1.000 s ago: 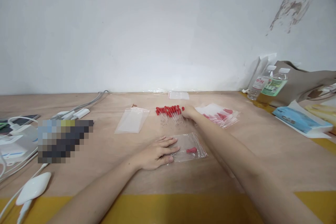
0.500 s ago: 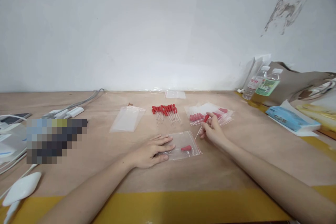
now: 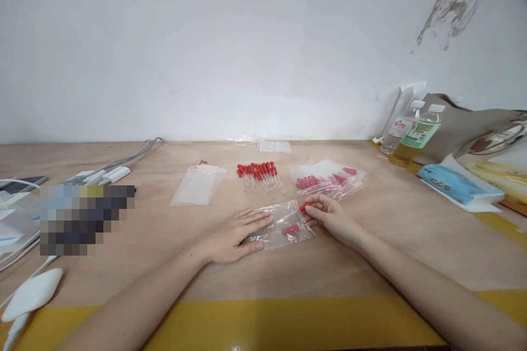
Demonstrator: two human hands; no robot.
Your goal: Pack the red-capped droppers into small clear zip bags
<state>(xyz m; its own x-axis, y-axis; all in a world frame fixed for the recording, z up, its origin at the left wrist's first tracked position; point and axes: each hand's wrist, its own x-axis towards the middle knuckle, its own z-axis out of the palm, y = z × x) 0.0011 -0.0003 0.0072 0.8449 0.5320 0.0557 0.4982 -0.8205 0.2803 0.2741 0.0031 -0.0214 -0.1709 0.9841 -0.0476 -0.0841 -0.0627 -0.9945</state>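
Observation:
My left hand (image 3: 242, 236) lies flat with fingers spread on the left part of a clear zip bag (image 3: 275, 240). Inside that bag rests one dropper (image 3: 291, 228) with a red rubber bulb. At the bag's right, zip-lined end, my right hand (image 3: 329, 219) pinches another dropper by its red bulb (image 3: 305, 206); its glass tube points left into the bag, faintly seen through the film. Behind the bag lies a row of loose red-bulbed droppers (image 3: 259, 171). To their right is a pile of filled zip bags (image 3: 329, 178) with red bulbs showing through.
A stack of unfilled zip bags (image 3: 199, 185) lies to the left, and another bag (image 3: 274, 146) near the wall. Two bottles (image 3: 420, 131) and a blue tissue pack (image 3: 457, 184) stand at right. Cables and a white charger (image 3: 33, 293) occupy the left side.
My right hand has moved left and down to the bag's mouth, and the held dropper has turned from steeply slanted to nearly flat, its tube entering the bag. My left hand stays put.

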